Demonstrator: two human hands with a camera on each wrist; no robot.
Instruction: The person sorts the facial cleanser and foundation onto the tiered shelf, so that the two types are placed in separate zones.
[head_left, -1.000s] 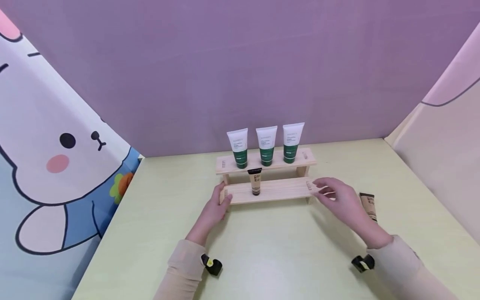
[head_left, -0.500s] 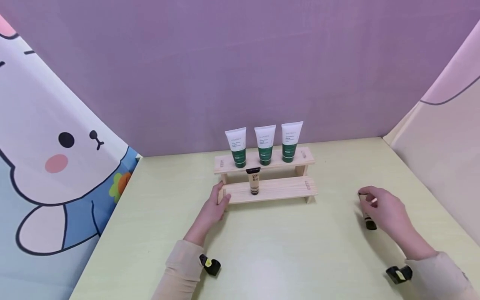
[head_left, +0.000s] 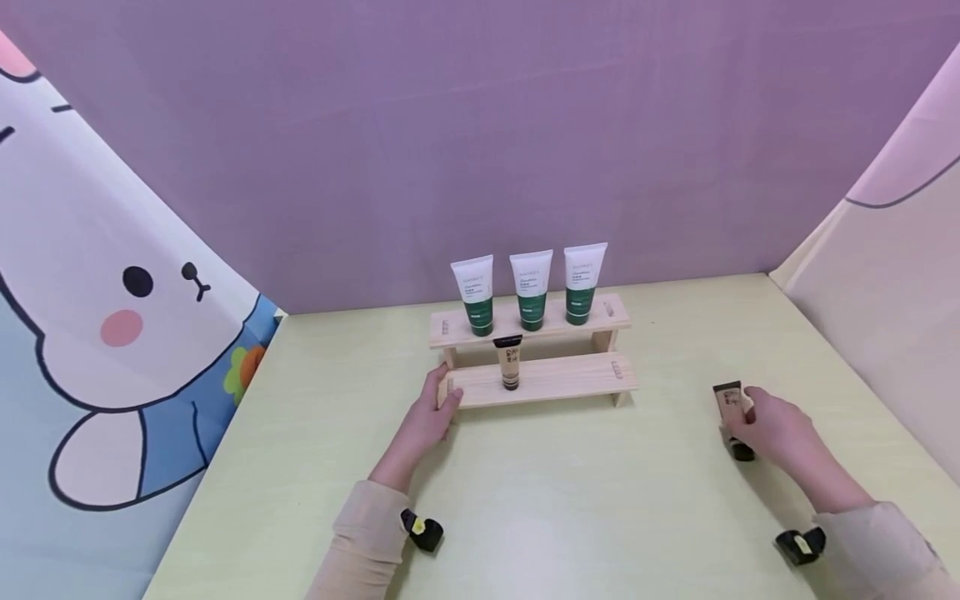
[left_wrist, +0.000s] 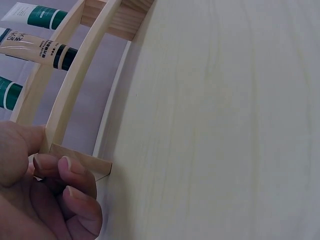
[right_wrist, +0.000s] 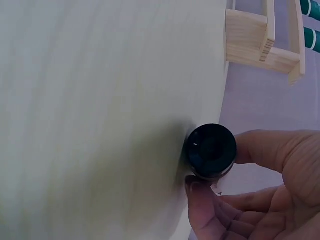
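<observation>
My left hand (head_left: 429, 421) grips the left end of a two-tier wooden rack (head_left: 558, 377); in the left wrist view its curled fingers (left_wrist: 75, 172) lie against the rack's end piece. On the lower shelf a small tan tube (head_left: 509, 367) stands upright on its black cap. Three white-and-green tubes (head_left: 472, 283) are lined up along the upper shelf. Off to the right, my right hand (head_left: 780, 429) pinches a second tan tube (head_left: 729, 404) between thumb and fingers, crimped end up. The right wrist view looks straight at that tube's round black cap (right_wrist: 212, 150).
The pale table (head_left: 540, 500) reaches back to a purple wall (head_left: 480, 150). A cartoon-printed panel (head_left: 150, 350) borders the left, and a light panel (head_left: 892, 317) the right. Black wrist cameras (head_left: 423, 530) hang at both sleeves.
The right hand has left the rack's right end, moved right to the lying tan tube, taken hold of it and tilted its crimped end up. The left hand stays at the rack.
</observation>
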